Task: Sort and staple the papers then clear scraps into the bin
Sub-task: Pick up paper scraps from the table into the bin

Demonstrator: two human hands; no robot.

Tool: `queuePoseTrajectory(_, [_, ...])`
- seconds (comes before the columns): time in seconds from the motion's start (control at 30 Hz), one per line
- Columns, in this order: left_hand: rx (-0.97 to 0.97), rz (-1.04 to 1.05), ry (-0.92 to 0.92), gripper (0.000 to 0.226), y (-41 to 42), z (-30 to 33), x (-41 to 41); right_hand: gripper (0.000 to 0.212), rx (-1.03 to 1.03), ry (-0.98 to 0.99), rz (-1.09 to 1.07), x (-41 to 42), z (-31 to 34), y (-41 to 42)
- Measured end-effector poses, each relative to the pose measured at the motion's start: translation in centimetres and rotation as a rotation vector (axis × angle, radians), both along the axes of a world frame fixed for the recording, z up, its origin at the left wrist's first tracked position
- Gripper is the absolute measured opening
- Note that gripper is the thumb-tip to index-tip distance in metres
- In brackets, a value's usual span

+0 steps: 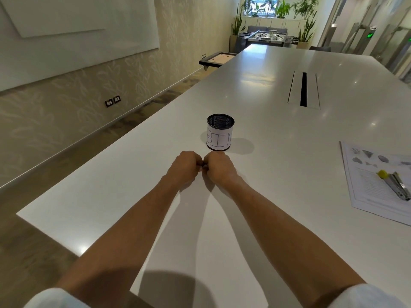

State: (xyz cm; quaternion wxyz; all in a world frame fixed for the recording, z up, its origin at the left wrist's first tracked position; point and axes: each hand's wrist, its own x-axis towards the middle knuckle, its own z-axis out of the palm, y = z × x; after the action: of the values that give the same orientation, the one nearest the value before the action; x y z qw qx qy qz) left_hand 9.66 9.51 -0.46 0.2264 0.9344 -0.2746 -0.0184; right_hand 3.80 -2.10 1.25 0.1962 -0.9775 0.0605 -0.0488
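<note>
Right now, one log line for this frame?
left hand, right hand: fists together, contents hidden | bin: just beyond | stapler: on papers

I can't see what, if anything, my left hand (185,166) and right hand (219,166) pinch between curled fingers. The papers (375,185) and stapler (398,187) run off the right edge.

We see two bare forearms running up from the lower edge, each ending in a bare hand: the left hand (186,166) and the right hand (219,167). We wear white sleeves (55,298) pushed up near the elbows; we spot no rings, watch or bracelet.
</note>
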Motion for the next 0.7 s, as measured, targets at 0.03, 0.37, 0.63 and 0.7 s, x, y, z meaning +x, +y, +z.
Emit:
queuePoseTrajectory(0.03, [0.001, 0.001, -0.018, 0.017, 0.0, -0.1, -0.1, 0.015, -0.011, -0.010, -0.008, 0.0, -0.1, 0.1])
queuePoseTrajectory(0.37, [0.039, -0.016, -0.185, 0.016, -0.7, -1.4, -1.5, 0.009, -0.112, -0.100, 0.023, -0.2, -2.0, 0.2])
queuePoseTrajectory(0.63, [-0.217, 0.124, 0.085, 0.022, -1.8, -0.6, -0.8, 0.010, 0.245, -0.021, -0.136, 0.5, -1.2, -1.1])
queuePoseTrajectory(0.7, [-0.340, 0.182, 0.198, 0.022, -2.1, 0.0, -0.3, 0.004, 0.421, -0.048, -0.178, 0.7, -0.6, -1.9])
